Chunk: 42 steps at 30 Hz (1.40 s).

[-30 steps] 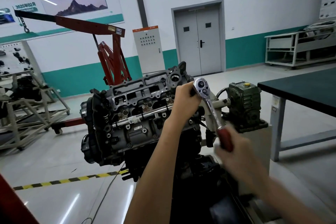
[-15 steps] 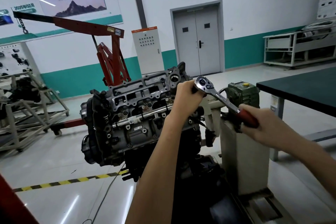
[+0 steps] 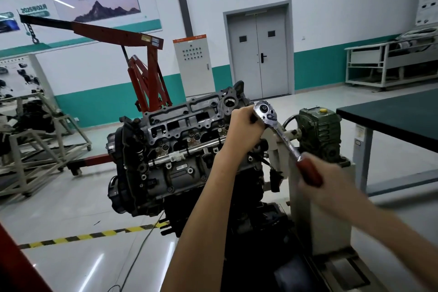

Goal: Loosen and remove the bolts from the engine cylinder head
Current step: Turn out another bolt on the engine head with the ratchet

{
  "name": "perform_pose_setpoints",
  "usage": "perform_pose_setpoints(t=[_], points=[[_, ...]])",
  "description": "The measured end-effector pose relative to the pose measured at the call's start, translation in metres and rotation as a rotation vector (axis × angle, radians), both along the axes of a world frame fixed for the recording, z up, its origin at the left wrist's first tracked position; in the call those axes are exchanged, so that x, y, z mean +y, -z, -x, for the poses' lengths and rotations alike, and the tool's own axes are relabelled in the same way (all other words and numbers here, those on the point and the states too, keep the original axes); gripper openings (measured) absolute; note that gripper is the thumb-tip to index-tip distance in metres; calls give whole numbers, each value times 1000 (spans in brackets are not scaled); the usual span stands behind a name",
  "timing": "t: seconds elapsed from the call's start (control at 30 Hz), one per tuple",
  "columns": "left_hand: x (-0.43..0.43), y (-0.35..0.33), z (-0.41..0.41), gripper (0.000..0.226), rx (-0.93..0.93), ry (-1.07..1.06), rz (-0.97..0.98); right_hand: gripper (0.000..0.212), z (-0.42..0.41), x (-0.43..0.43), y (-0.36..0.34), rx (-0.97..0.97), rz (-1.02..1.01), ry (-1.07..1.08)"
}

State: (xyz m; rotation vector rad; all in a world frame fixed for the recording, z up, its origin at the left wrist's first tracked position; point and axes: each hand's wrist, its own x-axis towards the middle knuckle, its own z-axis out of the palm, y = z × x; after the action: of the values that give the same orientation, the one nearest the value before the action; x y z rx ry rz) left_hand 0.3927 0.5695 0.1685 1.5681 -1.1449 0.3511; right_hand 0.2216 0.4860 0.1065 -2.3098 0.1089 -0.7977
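Note:
The engine with its grey cylinder head stands tilted on a stand in the middle of the view. A chrome ratchet wrench with a red handle sits at the head's right end. My left hand grips the socket part just under the ratchet head, hiding the bolt there. My right hand, blurred, holds the red handle, which points down and to the right. Several bolts show along the head's edge.
A green gearbox of the engine stand sits right behind the wrench. A dark workbench is at the right. A red engine crane stands behind the engine, with a metal frame at the left. Yellow-black floor tape runs below.
The wrench handle swung from pointing down up to the right, then partway back down. My right hand followed it. My left hand stayed at the ratchet head.

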Motion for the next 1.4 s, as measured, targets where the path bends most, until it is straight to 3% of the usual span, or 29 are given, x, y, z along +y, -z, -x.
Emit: perform_pose_setpoints(t=[0.07, 0.13, 0.27, 0.37, 0.43, 0.5, 0.6, 0.67, 0.73, 0.8, 0.93, 1.03, 1.1, 1.2, 1.3, 1.4], points=[[0, -1, 1, 39, -5, -7, -2, 44, 10, -28, -23, 18, 218, 38], [0, 1, 2, 39, 9, -9, 6, 38, 8, -34, -26, -22, 281, 81], [-2, 6, 3, 46, 45, -7, 51, 26, -9, 24, 18, -104, -106, 170], [-3, 5, 2, 48, 27, -18, 74, 24, -35, 84, 32, -235, -452, 81], [-3, 5, 2, 53, 4, -22, 60, 24, -45, 101, 34, -264, -569, 11], [-3, 5, 1, 48, 7, -23, 47, 26, -39, 88, 31, -216, -492, 15], [-4, 4, 1, 32, 28, -20, 14, 35, -12, 30, 18, -57, -176, 22], [-5, 2, 3, 35, 24, -10, -8, 37, 4, -10, -3, 58, 30, 12], [-5, 0, 6, 43, 23, -11, 3, 39, 9, -37, -22, 57, 208, 45], [-5, 2, 6, 39, 40, -17, 20, 34, 6, -40, -22, 26, 246, 85], [-4, 7, 3, 12, 52, -13, 52, 29, -13, 24, 20, -127, -159, 137], [-5, 8, 3, 33, 65, -7, 96, 28, -37, 84, 33, -268, -491, 69], [-5, 8, 3, 40, 56, 24, 90, 27, -47, 103, 33, -287, -583, 4], [-4, 8, -1, 33, 55, 4, 66, 26, -34, 75, 30, -193, -439, 12], [-3, 5, -2, 30, 60, -18, 28, 28, -7, 10, 11, -5, -88, 11], [-1, 5, 1, 21, 80, 3, 43, 38, 6, -32, -22, 58, 222, 27]])
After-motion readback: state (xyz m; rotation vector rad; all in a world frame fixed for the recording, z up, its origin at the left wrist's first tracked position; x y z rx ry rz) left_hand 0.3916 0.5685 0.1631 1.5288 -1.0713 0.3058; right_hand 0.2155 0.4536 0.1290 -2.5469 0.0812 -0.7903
